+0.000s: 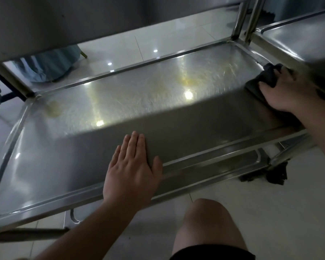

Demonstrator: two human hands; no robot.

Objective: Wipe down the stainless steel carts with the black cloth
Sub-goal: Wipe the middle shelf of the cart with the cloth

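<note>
Fingers of right hand curled on crumpled black cloth, left hand flat on scratched, yellow-stained cart shelf

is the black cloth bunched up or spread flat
Bunched up: the black cloth sits crumpled under the right hand at the shelf's right end.

Pale glossy floor tiles with thin grout lines run beneath and beyond the metal furniture, mirroring small round ceiling lights as bright spots. At far left, teal draped fabric hangs down to the floor beside a slim gold-toned leg. The room is dim.
</note>
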